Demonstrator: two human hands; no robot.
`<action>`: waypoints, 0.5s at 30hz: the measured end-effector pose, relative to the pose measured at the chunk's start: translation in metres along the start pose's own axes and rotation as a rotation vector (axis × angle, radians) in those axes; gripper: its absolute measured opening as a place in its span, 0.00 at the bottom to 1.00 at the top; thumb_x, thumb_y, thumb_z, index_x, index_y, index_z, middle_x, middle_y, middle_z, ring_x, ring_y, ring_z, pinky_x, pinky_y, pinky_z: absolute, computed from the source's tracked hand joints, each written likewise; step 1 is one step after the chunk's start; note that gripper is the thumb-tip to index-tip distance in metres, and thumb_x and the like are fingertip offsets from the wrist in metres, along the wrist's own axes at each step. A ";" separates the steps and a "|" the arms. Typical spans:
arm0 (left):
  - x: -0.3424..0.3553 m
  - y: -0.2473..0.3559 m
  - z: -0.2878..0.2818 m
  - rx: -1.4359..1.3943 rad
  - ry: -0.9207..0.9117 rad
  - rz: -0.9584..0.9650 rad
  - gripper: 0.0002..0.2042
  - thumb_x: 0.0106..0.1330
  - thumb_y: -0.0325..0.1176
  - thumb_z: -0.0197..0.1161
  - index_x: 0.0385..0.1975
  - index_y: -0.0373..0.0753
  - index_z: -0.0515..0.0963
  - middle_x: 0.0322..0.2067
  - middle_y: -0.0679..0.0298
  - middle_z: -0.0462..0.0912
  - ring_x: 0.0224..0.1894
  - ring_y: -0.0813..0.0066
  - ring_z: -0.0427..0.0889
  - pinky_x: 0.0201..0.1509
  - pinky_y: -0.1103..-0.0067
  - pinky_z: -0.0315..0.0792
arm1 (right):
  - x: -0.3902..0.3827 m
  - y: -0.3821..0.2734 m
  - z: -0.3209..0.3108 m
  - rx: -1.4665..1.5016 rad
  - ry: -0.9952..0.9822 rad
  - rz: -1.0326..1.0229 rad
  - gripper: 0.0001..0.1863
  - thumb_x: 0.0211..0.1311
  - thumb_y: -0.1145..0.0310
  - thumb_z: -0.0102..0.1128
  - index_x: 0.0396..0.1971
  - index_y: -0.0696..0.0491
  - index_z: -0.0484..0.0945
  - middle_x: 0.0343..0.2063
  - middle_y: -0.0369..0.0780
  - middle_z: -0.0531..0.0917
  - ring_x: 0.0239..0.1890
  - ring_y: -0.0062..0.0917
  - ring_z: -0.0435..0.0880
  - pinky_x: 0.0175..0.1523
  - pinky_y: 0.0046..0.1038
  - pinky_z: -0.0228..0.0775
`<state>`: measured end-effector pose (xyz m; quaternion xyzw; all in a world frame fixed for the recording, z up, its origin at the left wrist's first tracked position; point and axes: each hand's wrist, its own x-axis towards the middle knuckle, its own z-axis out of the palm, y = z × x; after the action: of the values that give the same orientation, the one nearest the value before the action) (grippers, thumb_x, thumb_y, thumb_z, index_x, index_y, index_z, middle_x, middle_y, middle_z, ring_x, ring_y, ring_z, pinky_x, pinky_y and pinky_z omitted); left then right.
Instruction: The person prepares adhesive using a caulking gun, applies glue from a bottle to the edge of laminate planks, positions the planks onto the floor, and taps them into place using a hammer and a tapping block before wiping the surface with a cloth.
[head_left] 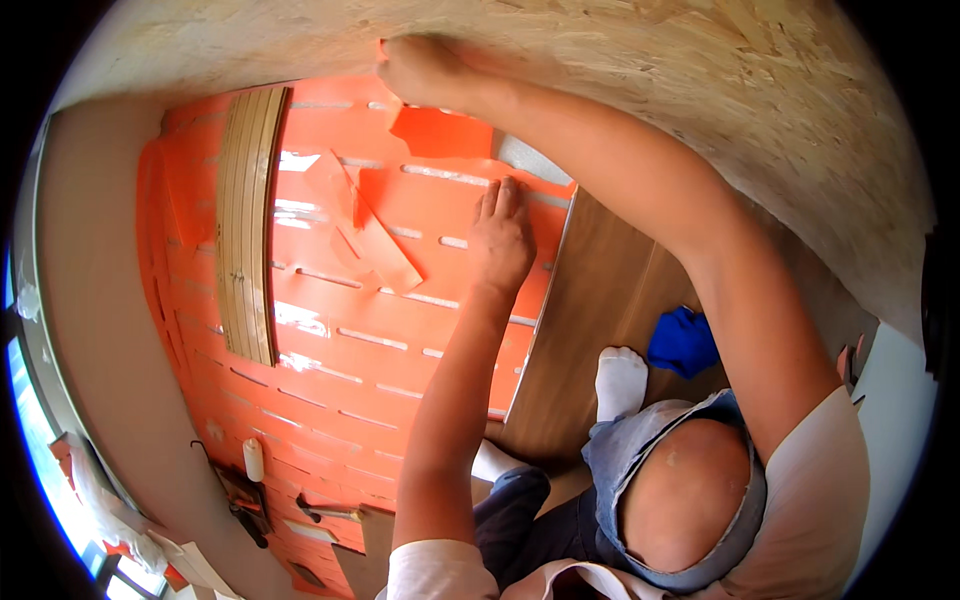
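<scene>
Orange slotted underlay sheet (380, 345) covers much of the floor in front of me. My left hand (503, 235) lies on it near the edge of the laid wood-look flooring (610, 270), fingers stretched out and empty. Up against the chipboard wall (700, 60), my right hand (425, 72) is closed on an orange underlay piece (440, 132), which hangs folded below the fist. Beside that piece a grey patch (530, 158) shows, partly behind my right forearm. Loose orange strips (375, 240) lie crossed on the sheet to the left.
A stack of planks (248, 225) lies on the underlay at left. Toward the lower left are a white bottle (253, 459), a hammer (328, 510) and a dark tool (246, 505). A blue cloth (683, 342) rests on the laid flooring near my sock (621, 382).
</scene>
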<state>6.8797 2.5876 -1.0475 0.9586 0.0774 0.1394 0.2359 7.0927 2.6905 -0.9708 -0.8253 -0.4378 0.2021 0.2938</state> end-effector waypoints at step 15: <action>0.000 -0.080 -0.046 0.060 0.073 -0.166 0.16 0.67 0.33 0.59 0.52 0.33 0.79 0.55 0.47 0.78 0.62 0.46 0.72 0.69 0.57 0.65 | -0.115 0.019 -0.014 0.183 0.333 0.171 0.19 0.69 0.58 0.64 0.46 0.60 0.82 0.33 0.43 0.87 0.37 0.24 0.86 0.41 0.29 0.76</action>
<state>6.8590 2.6774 -1.0459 0.9499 0.1692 0.1520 0.2146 7.0505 2.5813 -0.9641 -0.8514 -0.2913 0.1260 0.4175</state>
